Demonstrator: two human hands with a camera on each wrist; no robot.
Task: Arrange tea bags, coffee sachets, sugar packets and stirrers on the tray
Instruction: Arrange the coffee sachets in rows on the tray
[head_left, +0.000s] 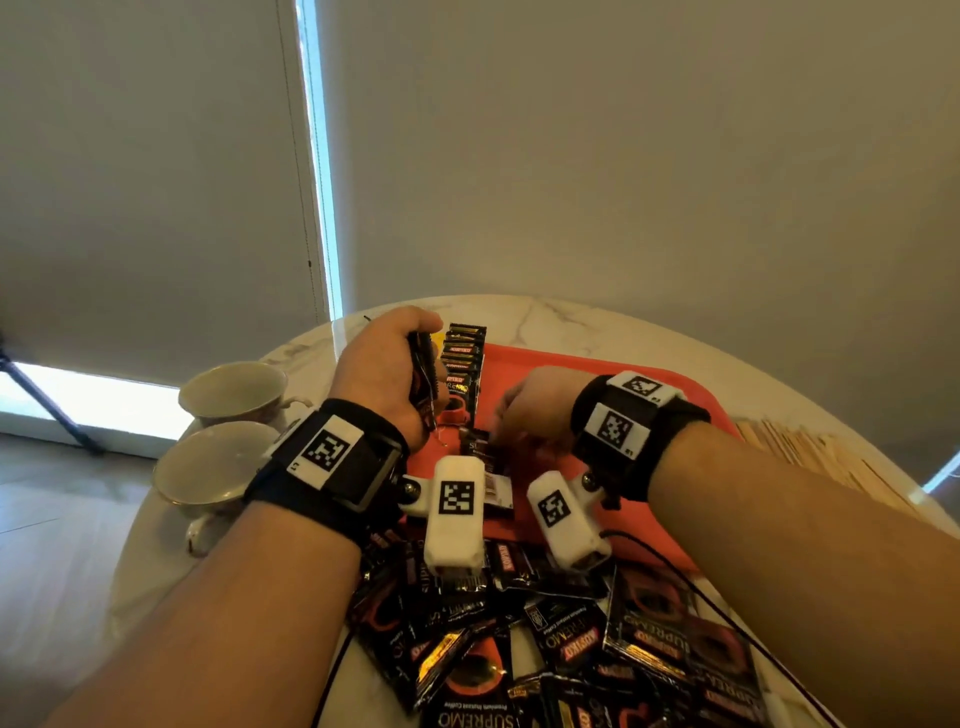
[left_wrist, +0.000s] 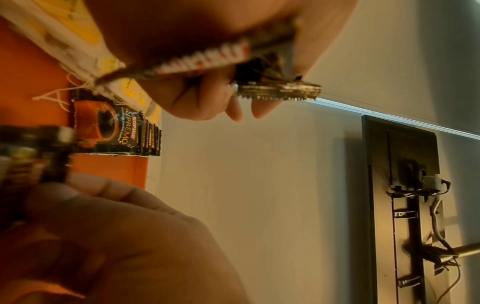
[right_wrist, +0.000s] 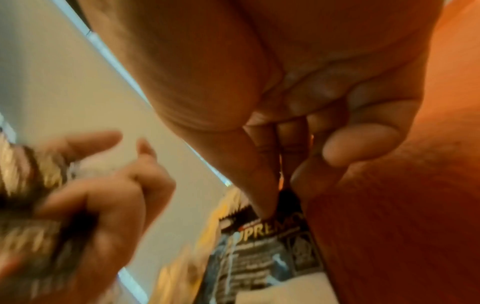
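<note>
On the red plastic tray, a fanned row of glossy black coffee sachets lies overlapped near the far left corner, the front one printed with a red cup of coffee and the words "KOPIKO SUPREMO" in the left wrist view. Beside that row sit pale yellow-and-white tea bags with loose strings. The left hand, fingers curled, grips a small stack of black sachets edge-on above the row. The right hand reaches down to the tray's middle, its thumb and fingertips pinching the serrated top edge of another black sachet marked "SUPREMO". Nearer the person, a loose heap of identical black sachets covers the white marble table. Two white teacups stand left of the tray; pale wooden stirrers lie to its right.
</note>
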